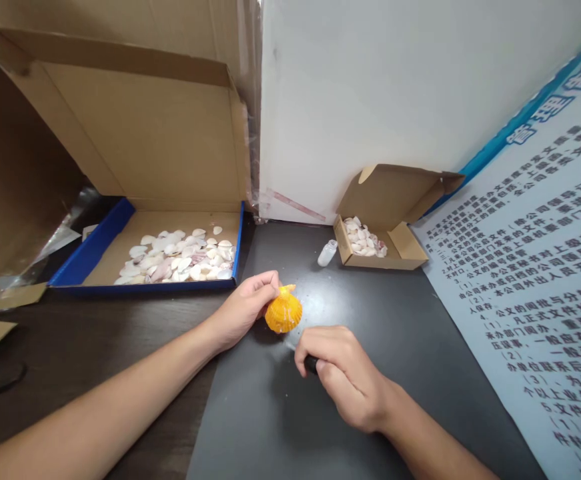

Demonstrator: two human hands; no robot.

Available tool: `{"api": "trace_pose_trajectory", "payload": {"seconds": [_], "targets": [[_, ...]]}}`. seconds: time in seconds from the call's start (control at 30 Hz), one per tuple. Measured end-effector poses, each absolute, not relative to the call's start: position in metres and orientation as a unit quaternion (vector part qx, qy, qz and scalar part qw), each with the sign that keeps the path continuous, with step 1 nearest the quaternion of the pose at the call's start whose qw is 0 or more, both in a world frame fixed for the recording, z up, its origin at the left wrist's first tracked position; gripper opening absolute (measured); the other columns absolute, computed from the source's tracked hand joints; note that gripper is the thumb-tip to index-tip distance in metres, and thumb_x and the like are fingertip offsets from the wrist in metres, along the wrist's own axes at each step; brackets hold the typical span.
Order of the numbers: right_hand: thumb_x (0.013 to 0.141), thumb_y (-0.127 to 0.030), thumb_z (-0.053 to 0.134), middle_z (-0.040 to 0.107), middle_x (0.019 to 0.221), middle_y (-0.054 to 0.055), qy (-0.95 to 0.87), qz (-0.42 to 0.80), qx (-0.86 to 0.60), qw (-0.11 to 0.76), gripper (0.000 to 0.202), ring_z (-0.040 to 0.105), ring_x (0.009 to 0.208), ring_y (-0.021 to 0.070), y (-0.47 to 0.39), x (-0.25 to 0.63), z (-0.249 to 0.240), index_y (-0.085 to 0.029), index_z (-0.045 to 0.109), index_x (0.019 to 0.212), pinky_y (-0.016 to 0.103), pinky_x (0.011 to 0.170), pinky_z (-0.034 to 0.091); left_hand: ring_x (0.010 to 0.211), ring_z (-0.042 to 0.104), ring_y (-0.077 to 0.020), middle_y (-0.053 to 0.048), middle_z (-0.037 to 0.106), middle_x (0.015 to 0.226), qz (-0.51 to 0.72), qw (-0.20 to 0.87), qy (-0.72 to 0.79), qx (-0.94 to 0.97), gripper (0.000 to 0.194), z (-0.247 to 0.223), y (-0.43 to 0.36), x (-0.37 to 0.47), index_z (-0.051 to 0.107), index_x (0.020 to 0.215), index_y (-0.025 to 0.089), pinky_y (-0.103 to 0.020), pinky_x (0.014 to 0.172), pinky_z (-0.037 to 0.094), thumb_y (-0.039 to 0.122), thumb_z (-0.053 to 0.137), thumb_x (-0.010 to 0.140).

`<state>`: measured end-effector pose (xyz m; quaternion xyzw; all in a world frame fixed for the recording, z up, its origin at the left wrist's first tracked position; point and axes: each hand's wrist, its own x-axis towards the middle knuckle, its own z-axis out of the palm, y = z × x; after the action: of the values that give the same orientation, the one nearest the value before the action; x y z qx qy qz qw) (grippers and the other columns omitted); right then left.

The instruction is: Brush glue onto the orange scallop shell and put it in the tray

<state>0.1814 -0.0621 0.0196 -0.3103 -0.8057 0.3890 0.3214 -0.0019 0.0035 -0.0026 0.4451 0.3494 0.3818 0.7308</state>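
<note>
An orange-yellow scallop shell with ribs and small white specks is pinched at its hinge end by my left hand. My right hand is closed around the black handle of a slim tool. Its thin, pale tip points up and left, close to the shell's lower edge. Whether the tip touches the shell I cannot tell, and most of the handle is hidden in my fist. Both hands are above a dark grey mat.
A blue-edged open cardboard box of white shells stands at the left. Back right, a small open carton holds more pale shells, with a small clear bottle of white contents beside it. A printed sheet lines the right side.
</note>
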Motion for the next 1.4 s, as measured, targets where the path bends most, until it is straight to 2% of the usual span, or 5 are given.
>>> {"api": "trace_pose_trajectory", "payload": {"seconds": [0.3,0.5,0.67,0.87,1.4], "targets": [[0.081,-0.014,0.034,0.046,0.061,-0.001,-0.803,0.376,-0.329,0.326,0.017,0.042,0.056,0.0127,-0.0629,0.1813,0.0212,-0.019,0.045,0.069,0.026,0.058,0.033,0.055,0.038,-0.0076,0.005,0.044,0.062,0.378,0.709,0.354,0.479,0.025,-0.0072,0.0043,-0.0025,0.039,0.066,0.018,-0.020,0.051,0.029,0.026,0.058,0.080],[0.087,-0.014,0.034,0.053,0.077,0.002,-0.771,0.334,-0.387,0.379,0.021,0.047,0.065,0.0144,-0.0629,0.1822,0.0221,-0.017,0.054,0.089,0.028,0.063,0.037,0.059,0.049,-0.0089,0.003,0.053,0.066,0.372,0.720,0.345,0.474,0.033,-0.0066,0.0026,-0.0030,0.044,0.070,0.017,-0.020,0.055,0.039,0.040,0.065,0.081],[0.082,-0.014,0.033,0.047,0.062,-0.001,-0.794,0.381,-0.329,0.340,0.019,0.042,0.056,0.0130,-0.0623,0.1815,0.0220,-0.019,0.047,0.070,0.026,0.057,0.033,0.059,0.052,-0.0083,0.001,0.058,0.070,0.364,0.732,0.338,0.467,0.035,-0.0066,0.0011,-0.0032,0.046,0.073,0.016,-0.020,0.056,0.042,0.042,0.069,0.080],[0.087,-0.017,0.033,0.049,0.072,0.001,-0.766,0.342,-0.379,0.392,0.019,0.045,0.061,0.0140,-0.0641,0.1829,0.0199,-0.017,0.052,0.082,0.028,0.060,0.035,0.061,0.054,-0.0087,0.000,0.060,0.071,0.357,0.734,0.334,0.472,0.034,-0.0052,0.0010,-0.0026,0.046,0.074,0.016,-0.020,0.057,0.043,0.041,0.068,0.082],[0.083,-0.016,0.033,0.047,0.060,0.000,-0.774,0.360,-0.356,0.379,0.021,0.042,0.056,0.0134,-0.0620,0.1818,0.0213,-0.019,0.046,0.066,0.027,0.057,0.033,0.061,0.053,-0.0088,0.001,0.058,0.068,0.367,0.728,0.342,0.467,0.033,-0.0037,0.0006,-0.0023,0.047,0.069,0.016,-0.019,0.057,0.043,0.038,0.070,0.078]]}}
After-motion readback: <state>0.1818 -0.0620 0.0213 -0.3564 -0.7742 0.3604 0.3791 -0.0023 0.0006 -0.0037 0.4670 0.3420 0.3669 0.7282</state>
